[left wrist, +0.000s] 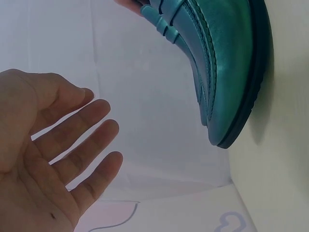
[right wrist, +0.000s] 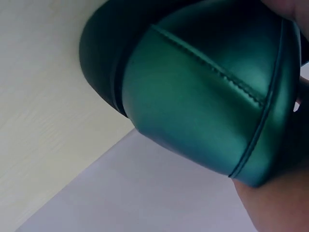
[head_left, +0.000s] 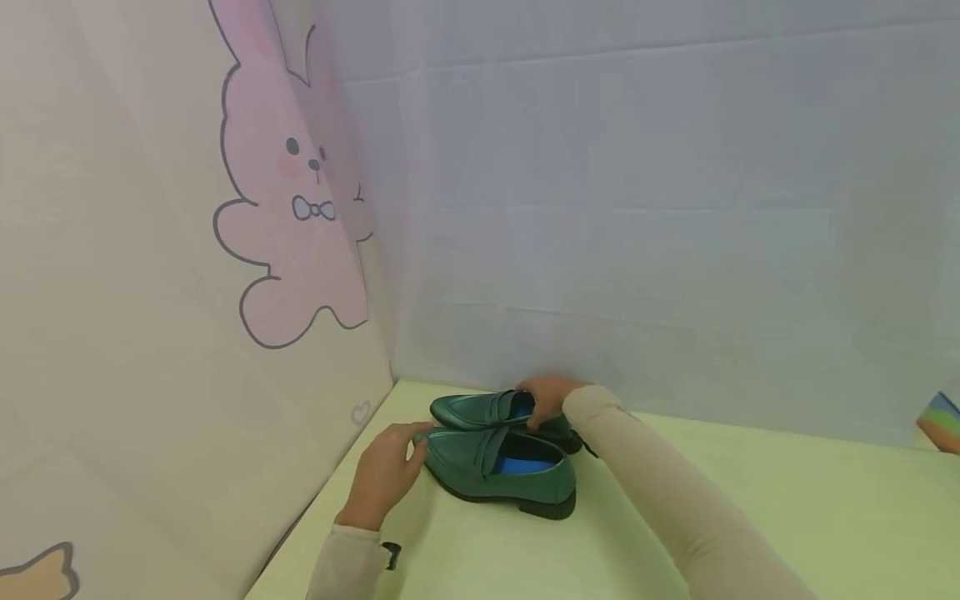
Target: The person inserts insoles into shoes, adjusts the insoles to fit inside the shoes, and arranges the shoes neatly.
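Observation:
Two green penny loafers stand side by side with toes to the left in the head view. The near loafer shows a blue insole and a black sole. Just behind it is the far loafer, which my right hand grips around its opening. In the right wrist view, the green heel fills the middle, with part of the hand at the lower right. My left hand is at the near loafer's toe. The left wrist view shows its fingers loosely spread, apart from the shoe.
The loafers are on a pale yellow-green tabletop close to its back left corner. A grey-white curtain hangs behind, and a cream sheet with a pink rabbit borders the left. A small colourful object shows at the right edge.

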The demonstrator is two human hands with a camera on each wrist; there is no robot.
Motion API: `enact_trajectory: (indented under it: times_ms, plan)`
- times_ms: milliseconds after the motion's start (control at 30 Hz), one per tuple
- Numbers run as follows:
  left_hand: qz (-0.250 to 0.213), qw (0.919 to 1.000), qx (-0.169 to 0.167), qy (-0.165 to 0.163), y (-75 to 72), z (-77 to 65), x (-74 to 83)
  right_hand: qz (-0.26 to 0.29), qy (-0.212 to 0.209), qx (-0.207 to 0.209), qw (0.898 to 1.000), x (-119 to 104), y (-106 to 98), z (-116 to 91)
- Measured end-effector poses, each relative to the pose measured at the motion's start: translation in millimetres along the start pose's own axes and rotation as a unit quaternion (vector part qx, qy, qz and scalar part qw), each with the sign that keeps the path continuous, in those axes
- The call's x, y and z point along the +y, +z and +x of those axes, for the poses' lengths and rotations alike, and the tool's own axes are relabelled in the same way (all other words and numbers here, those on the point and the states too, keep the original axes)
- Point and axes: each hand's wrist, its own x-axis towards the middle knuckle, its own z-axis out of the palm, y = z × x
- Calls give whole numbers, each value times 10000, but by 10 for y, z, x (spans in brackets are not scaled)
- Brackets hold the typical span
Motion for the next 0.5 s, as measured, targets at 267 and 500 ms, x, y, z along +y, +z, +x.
enact_trajectory:
  times_ms: [267, 500]
  plan:
    - [-65, 9999, -82, -72, -17, -6, -28, -54, 34, -40, 10000, -61, -11, 3]
    - [-51, 9999, -111, -63, -55, -30, -33, -130, -252, -28, 9996, -112, 0, 69]
